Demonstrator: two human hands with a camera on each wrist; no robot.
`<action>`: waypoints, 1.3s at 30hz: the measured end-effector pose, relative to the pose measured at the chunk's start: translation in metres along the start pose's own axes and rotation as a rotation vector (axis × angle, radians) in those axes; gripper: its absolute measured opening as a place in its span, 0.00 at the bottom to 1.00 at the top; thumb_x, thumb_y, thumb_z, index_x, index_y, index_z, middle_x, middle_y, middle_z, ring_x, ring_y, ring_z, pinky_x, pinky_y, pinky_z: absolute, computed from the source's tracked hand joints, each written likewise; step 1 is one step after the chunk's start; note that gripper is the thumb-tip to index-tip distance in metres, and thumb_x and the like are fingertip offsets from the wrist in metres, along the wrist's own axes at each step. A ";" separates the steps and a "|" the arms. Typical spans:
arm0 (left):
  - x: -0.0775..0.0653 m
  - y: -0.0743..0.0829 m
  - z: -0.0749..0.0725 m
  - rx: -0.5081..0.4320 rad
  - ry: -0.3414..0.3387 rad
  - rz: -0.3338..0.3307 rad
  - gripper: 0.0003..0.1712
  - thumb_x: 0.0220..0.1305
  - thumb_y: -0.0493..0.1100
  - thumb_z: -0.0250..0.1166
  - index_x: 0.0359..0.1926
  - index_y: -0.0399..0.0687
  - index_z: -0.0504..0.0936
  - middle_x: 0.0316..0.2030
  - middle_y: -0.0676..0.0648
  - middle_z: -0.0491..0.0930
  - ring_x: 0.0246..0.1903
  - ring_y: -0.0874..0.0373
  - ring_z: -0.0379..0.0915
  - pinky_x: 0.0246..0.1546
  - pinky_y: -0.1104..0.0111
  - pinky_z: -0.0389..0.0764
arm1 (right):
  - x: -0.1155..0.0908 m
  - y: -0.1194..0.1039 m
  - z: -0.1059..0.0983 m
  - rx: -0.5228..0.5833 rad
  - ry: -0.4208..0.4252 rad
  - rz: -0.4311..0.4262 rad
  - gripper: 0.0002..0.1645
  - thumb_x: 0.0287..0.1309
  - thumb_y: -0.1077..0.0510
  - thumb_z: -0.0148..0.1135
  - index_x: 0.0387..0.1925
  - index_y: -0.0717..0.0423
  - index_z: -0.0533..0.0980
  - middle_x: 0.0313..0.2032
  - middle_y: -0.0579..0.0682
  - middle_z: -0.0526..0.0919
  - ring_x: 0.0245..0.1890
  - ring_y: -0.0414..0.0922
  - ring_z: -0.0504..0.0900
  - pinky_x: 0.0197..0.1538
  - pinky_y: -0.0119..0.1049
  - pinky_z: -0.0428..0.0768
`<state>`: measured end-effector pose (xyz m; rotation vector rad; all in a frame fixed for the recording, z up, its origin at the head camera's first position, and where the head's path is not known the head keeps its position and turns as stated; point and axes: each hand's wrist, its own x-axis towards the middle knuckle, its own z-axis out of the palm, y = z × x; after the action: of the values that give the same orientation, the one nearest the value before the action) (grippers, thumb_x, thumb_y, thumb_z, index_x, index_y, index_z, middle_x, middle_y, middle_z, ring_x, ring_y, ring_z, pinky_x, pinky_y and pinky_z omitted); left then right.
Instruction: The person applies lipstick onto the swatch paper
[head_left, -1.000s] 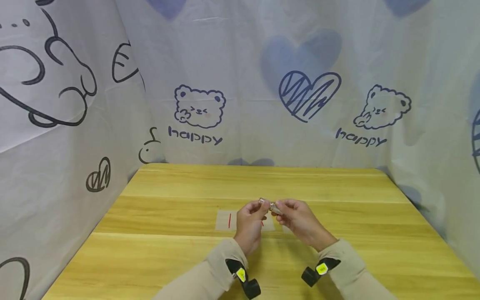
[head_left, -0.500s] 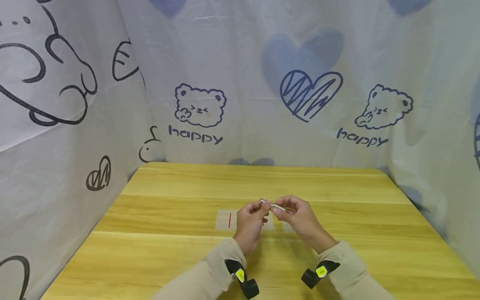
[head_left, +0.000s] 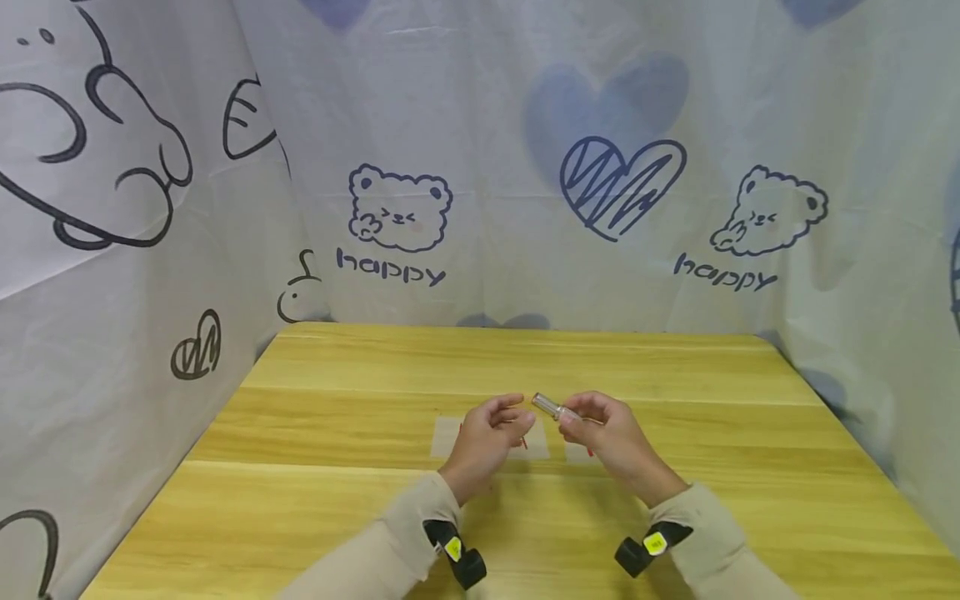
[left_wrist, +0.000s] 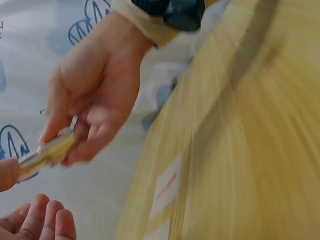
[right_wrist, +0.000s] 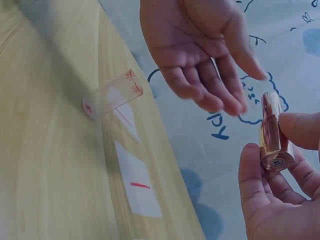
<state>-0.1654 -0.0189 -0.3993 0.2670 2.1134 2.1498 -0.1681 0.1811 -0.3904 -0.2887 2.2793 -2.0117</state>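
My right hand [head_left: 611,429] pinches a shiny rose-gold lipstick tube [head_left: 546,405] between thumb and fingers, above the table. In the right wrist view the lipstick tube [right_wrist: 271,132] stands nearly upright, its round base with a small label facing the camera. To its left is my left hand [head_left: 487,433], fingers relaxed and apart from the tube, holding nothing. The left wrist view shows the left hand's fingers [left_wrist: 37,220] spread below the tube, which is blurred there.
A clear cylindrical cup [right_wrist: 112,95] with red marks stands on the wooden table [head_left: 337,492], mostly hidden by the left hand in the head view. White paper pieces [right_wrist: 137,182] with red lines lie near it. A printed cloth [head_left: 510,275] surrounds the table.
Earlier both hands held the lipstick tube. My left hand has let go of it and moved left, its fingers loosening; the tube now stays in the right hand alone.
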 end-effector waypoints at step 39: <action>-0.019 -0.032 -0.052 0.787 -0.167 0.150 0.11 0.51 0.36 0.75 0.29 0.43 0.78 0.25 0.54 0.76 0.26 0.63 0.70 0.30 0.70 0.74 | -0.012 0.012 -0.007 0.130 -0.060 0.067 0.17 0.65 0.65 0.59 0.49 0.74 0.68 0.41 0.58 0.78 0.44 0.49 0.82 0.53 0.43 0.78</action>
<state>-0.1584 -0.0733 -0.4332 0.6539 2.7845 1.1795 -0.1590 0.1914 -0.4019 -0.2548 2.0836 -2.0767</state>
